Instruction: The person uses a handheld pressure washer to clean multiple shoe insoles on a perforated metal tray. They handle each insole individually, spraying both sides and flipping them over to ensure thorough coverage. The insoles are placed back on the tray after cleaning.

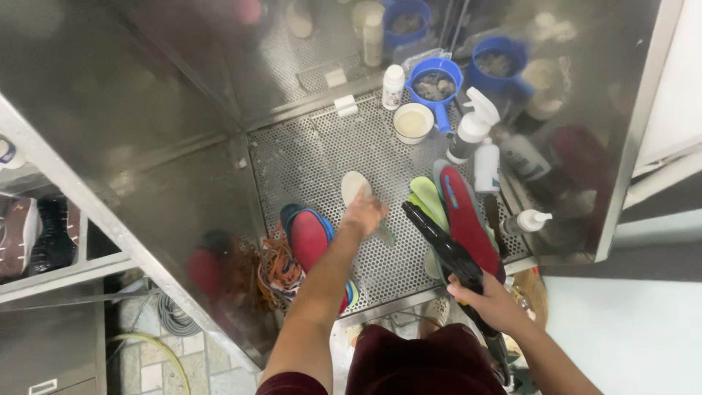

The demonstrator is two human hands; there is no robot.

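A shoe-cleaning workshop.
A steel booth with a perforated metal floor holds spray bottles, blue tubs, loose insoles and a red shoe; more shoes wait on a side shelf.

arms: bare | sleeves: short, maroon | trousers: maroon

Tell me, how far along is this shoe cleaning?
Done, it seems: the insoles are out and propped against the cabinet's right side. In hand: the left hand holds a pale oval pad over the perforated floor, and the right hand aims a black spray gun at it. Left: the red shoe lies beside the orange laces; whether it is clean I cannot tell.
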